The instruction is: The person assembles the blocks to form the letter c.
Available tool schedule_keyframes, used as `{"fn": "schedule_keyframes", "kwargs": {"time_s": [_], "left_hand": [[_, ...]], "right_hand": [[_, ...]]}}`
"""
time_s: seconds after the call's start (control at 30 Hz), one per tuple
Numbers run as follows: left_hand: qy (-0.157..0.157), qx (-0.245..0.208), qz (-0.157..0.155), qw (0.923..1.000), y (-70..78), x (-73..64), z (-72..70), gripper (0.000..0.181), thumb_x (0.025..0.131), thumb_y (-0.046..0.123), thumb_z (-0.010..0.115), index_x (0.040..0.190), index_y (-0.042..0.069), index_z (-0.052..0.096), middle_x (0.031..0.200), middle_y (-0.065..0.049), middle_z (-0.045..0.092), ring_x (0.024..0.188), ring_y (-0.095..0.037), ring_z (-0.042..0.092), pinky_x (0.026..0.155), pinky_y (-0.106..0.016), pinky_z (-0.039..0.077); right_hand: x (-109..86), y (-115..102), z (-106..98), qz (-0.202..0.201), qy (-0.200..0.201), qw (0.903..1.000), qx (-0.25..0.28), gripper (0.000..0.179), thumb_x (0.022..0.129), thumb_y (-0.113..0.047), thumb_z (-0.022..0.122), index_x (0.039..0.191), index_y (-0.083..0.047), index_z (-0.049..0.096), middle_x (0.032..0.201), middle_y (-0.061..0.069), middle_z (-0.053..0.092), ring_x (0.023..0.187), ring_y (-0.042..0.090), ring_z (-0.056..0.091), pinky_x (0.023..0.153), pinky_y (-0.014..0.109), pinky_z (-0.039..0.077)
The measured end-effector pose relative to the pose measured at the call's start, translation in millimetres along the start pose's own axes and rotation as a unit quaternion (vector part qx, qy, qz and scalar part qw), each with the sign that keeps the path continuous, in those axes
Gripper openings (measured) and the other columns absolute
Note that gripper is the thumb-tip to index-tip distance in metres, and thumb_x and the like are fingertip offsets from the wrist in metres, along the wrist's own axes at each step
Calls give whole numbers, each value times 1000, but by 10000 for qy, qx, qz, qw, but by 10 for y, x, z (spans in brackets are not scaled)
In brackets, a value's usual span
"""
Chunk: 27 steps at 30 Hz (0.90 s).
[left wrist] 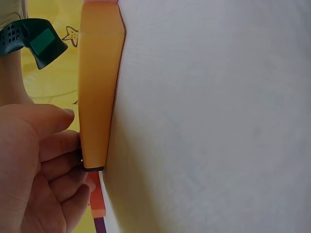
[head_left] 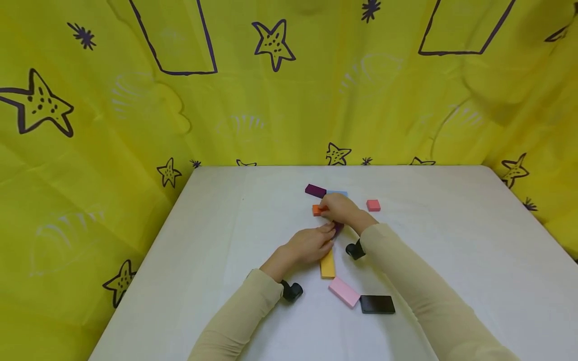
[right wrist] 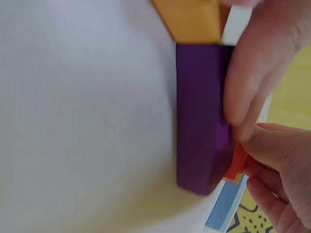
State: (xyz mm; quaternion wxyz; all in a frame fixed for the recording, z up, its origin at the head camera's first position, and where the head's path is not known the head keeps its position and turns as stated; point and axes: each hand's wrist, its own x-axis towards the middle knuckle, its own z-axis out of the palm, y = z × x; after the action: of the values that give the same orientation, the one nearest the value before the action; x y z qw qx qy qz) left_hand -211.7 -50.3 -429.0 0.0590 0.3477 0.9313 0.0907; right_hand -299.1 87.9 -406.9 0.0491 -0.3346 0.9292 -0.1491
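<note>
In the head view my left hand [head_left: 311, 244] rests its fingertips against a dark purple block [right wrist: 197, 116], partly covered. The right wrist view shows these fingers [right wrist: 248, 82] along one side of it. A yellow block [head_left: 327, 265] meets the purple block's near end. Just beyond, my right hand [head_left: 339, 208] pinches an orange block [head_left: 316, 210] between thumb and fingers, partly hiding it. Behind the right hand lie a light blue block [head_left: 338, 193] and another purple block [head_left: 315, 190], close end to end.
Nearer the body, a pink block [head_left: 344, 292] lies slanted between the yellow block and a black block [head_left: 377, 304]. A small coral-red block [head_left: 373, 205] sits apart to the right. The white table [head_left: 217, 240] borders a yellow curtain [head_left: 289, 110]. Each wrist carries a black camera [head_left: 355, 250].
</note>
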Motion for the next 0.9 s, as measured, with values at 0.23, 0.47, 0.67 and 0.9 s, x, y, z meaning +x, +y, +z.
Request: {"fn": "schedule_keyframes", "kwargs": {"time_s": [0.23, 0.47, 0.67, 0.9], "left_hand": [[-12, 39, -21, 10000, 9, 9, 5, 44, 99, 28, 39, 139, 10, 40, 144, -3, 34, 130, -11, 31, 101, -26, 30], [-77, 11, -59, 10000, 25, 1, -26, 44, 98, 28, 40, 139, 10, 40, 144, -2, 35, 131, -12, 30, 102, -26, 29], [-166, -78, -102, 9998, 36, -5, -40, 44, 99, 27, 39, 139, 9, 39, 145, -2, 32, 131, -13, 28, 103, -27, 27], [-183, -111, -125, 9997, 54, -12, -66, 44, 99, 27, 40, 139, 8, 40, 145, -2, 33, 131, -13, 30, 102, -27, 28]], "right_hand": [[-103, 132, -50, 264, -67, 9996, -7, 8, 82, -6, 66, 75, -5, 69, 68, 1, 56, 65, 19, 47, 66, 31, 43], [-202, 227, -97, 417, -147, 9990, 46, 6, 82, -5, 67, 78, -3, 70, 74, 4, 59, 70, 22, 48, 72, 34, 44], [-286, 246, -149, 611, -218, 9977, 186, 5, 81, -6, 69, 77, -3, 70, 73, 4, 56, 71, 22, 47, 70, 33, 42], [-338, 291, -150, 441, -144, 9988, 151, 6, 79, -4, 70, 74, -2, 68, 64, 0, 53, 64, 18, 45, 63, 30, 39]]}}
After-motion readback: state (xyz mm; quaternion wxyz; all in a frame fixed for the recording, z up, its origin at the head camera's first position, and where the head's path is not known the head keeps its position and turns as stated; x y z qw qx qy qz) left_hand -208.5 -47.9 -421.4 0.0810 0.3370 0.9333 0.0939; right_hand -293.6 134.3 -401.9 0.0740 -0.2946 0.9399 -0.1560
